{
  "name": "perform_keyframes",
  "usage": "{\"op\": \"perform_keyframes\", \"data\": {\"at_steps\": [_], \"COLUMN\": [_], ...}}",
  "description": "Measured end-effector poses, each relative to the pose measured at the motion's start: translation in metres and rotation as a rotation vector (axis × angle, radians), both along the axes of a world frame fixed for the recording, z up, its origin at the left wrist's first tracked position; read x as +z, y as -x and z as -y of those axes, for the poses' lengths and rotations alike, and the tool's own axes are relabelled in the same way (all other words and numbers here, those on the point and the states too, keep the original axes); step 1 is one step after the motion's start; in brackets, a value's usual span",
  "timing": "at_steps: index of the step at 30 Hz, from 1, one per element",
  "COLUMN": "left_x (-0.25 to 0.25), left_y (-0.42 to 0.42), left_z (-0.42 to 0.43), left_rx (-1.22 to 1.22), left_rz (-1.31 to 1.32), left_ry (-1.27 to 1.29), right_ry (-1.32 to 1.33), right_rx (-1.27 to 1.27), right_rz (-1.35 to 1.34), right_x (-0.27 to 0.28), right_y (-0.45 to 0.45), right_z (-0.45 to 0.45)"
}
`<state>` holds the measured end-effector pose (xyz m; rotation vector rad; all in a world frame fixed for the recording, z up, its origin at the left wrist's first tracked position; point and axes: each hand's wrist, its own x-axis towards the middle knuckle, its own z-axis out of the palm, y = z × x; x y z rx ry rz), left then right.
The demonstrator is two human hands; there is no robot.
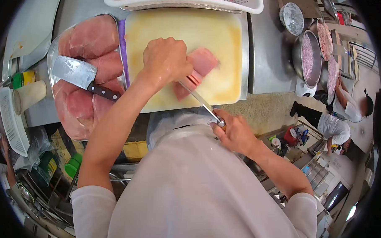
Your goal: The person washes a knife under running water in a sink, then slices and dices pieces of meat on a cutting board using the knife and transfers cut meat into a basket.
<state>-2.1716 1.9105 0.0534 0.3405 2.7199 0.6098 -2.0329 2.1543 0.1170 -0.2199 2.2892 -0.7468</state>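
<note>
On the white cutting board [139,29] lies a piece of pink meat [203,60], partly cut, with narrow strips beside the blade. My left hand [165,61] is closed over the meat's left side, its fingers bent; the fingertips are mostly hidden. My right hand [236,133] grips the wooden handle of a knife [203,102] at the board's front edge. The thin blade slants up and left to the meat, its tip near the fingers of my left hand.
Left of the board, a tray [52,51] holds several large meat pieces and a cleaver [74,71]. A white basket [182,4] stands behind the board. Bowls [308,60] of chopped food are at the right. Two people [335,128] stand farther right.
</note>
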Motion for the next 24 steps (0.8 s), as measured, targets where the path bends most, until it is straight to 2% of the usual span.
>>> {"op": "perform_keyframes", "data": {"at_steps": [5, 10, 14, 18, 21, 24], "left_x": [-0.012, -0.034, -0.039, -0.043, -0.011, 0.013], "left_y": [0.015, 0.027, 0.037, 0.041, 0.024, -0.005], "left_z": [0.011, 0.023, 0.019, 0.019, 0.023, 0.015], "left_rx": [0.019, 0.119, 0.118, 0.032, 0.051, 0.038], "left_rz": [0.048, -0.091, -0.156, -0.144, -0.121, -0.247], "left_ry": [0.021, 0.033, 0.025, 0.099, 0.092, 0.031], "right_ry": [-0.028, 0.052, 0.068, 0.046, 0.101, 0.089], "right_rx": [0.035, 0.080, 0.038, -0.030, -0.041, -0.072], "right_rz": [0.081, -0.075, -0.086, -0.071, -0.062, -0.069], "right_x": [-0.002, -0.071, -0.089, -0.070, -0.034, -0.010], "right_y": [0.025, 0.028, 0.056, 0.049, 0.028, -0.005], "right_z": [0.019, 0.024, 0.016, 0.016, 0.021, 0.016]}}
